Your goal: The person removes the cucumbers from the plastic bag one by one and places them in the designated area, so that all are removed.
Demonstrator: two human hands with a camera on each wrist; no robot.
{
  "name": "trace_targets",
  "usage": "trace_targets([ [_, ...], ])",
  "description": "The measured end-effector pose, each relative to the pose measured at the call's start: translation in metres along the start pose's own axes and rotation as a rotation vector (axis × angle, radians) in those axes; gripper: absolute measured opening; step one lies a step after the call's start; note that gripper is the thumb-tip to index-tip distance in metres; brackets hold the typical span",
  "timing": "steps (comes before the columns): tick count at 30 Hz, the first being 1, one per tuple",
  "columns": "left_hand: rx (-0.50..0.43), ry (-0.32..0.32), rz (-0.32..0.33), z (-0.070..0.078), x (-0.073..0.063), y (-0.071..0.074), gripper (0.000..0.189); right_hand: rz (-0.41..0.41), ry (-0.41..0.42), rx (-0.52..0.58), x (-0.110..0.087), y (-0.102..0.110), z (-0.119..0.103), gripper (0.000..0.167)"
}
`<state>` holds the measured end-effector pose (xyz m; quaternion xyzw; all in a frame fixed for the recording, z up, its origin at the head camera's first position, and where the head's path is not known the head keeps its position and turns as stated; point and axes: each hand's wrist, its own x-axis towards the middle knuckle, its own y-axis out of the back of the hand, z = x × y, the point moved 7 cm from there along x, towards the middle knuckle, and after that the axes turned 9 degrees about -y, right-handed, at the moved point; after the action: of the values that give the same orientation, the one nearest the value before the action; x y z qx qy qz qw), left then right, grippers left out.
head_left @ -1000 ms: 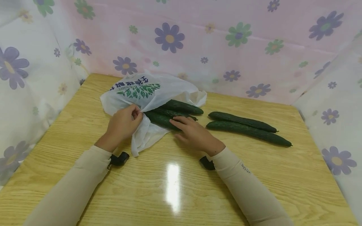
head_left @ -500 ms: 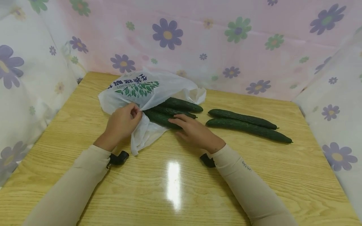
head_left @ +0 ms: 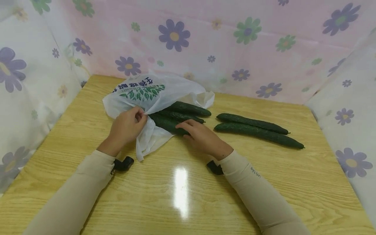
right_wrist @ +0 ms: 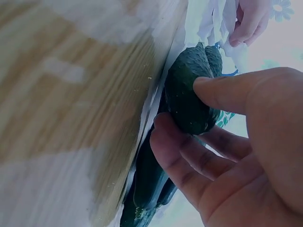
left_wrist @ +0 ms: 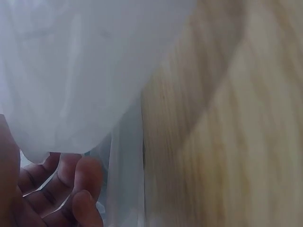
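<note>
head view: cucumbers [head_left: 192, 109] partly hidden in bag [head_left: 179, 88] — lettering [head_left: 148, 80] part-folded
left hand [head_left: 126, 127]: bag pinched
right hand [head_left: 202, 137]: nearest cucumber [head_left: 165, 124] gripped

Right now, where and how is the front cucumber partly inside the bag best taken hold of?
Probably near the right end of the front cucumber, from the right with the right hand, closing round its long body. That end lies outside the plastic bag, which covers the left end; another cucumber lies along its far side.

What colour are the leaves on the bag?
Green; the leaves on the white bag show best in the head view.
</note>
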<state>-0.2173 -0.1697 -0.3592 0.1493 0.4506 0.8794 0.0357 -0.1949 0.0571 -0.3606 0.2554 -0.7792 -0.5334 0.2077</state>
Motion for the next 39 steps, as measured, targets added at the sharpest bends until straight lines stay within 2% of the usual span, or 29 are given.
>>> trace_targets([
  [6, -0.003, 0.015, -0.006, 0.000, 0.000, 0.000, 0.020, -0.030, -0.054, 0.003, -0.002, 0.002, 0.005, 0.052],
  [14, -0.004, 0.019, -0.011, 0.000, 0.001, -0.001, 0.021, -0.101, -0.139, 0.034, -0.002, 0.003, 0.011, 0.053],
  [23, -0.002, 0.016, -0.013, -0.001, 0.002, -0.002, 0.021, -0.145, -0.165, 0.096, 0.000, 0.000, 0.012, 0.056],
  [33, 0.009, 0.015, -0.007, -0.002, 0.001, -0.002, 0.021, -0.152, -0.216, 0.074, -0.001, 0.005, 0.021, 0.059],
  [39, 0.009, 0.018, -0.008, -0.002, 0.000, -0.002, 0.020, -0.205, -0.256, 0.169, 0.002, -0.001, 0.025, 0.059],
])
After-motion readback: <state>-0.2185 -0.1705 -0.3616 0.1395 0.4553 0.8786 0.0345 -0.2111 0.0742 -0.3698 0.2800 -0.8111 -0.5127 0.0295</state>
